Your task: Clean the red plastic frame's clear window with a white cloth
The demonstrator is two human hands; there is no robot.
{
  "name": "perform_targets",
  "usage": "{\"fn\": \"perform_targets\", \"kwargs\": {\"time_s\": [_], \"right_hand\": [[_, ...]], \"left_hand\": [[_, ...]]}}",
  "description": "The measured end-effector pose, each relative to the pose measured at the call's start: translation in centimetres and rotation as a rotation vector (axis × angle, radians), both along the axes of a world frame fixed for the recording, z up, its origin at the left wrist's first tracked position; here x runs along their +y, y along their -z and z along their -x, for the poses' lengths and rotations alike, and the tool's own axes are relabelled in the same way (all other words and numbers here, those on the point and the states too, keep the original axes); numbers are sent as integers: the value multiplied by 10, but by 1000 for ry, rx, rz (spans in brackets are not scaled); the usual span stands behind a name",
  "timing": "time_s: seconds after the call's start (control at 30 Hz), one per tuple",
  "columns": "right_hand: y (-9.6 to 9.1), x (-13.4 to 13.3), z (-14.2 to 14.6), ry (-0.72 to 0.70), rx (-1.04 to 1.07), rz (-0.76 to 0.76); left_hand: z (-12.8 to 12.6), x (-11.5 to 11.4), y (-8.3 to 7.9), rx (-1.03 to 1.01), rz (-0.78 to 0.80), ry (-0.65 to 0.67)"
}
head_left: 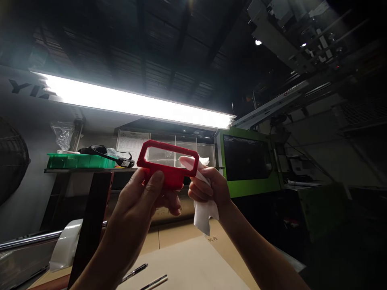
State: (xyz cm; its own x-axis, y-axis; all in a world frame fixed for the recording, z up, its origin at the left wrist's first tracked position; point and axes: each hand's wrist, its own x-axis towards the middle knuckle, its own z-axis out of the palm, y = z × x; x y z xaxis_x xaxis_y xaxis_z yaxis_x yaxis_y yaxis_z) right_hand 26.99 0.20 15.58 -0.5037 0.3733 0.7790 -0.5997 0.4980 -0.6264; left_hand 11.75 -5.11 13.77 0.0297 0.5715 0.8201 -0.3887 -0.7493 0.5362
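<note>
My left hand [142, 203] grips the lower edge of a red plastic frame [168, 161] with a clear window, held up toward the long light. My right hand [208, 186] is closed round a white cloth [205, 215]. One cloth-wrapped finger presses against the frame's right end. The rest of the cloth hangs below the hand.
A bright tube light [136, 104] runs overhead. A green tray [80, 161] and a black curved part [105, 155] rest on a shelf at left. A green machine [246, 165] stands at right. Two pens [145, 276] lie on the cardboard-covered table [193, 262]. A dark post [92, 217] rises at lower left.
</note>
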Motion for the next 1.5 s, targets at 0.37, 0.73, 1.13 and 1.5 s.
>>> {"fn": "perform_targets", "kwargs": {"time_s": [0.37, 0.73, 1.13, 1.5], "right_hand": [[-8, 0, 6, -99, -92, -35], [7, 7, 7, 7, 60, 30], [-4, 7, 9, 7, -81, -2], [8, 14, 5, 48, 51, 66]], "left_hand": [[7, 6, 4, 84, 1, 12], [11, 9, 6, 75, 24, 6], [11, 13, 10, 103, 31, 19], [10, 11, 8, 63, 38, 6]]}}
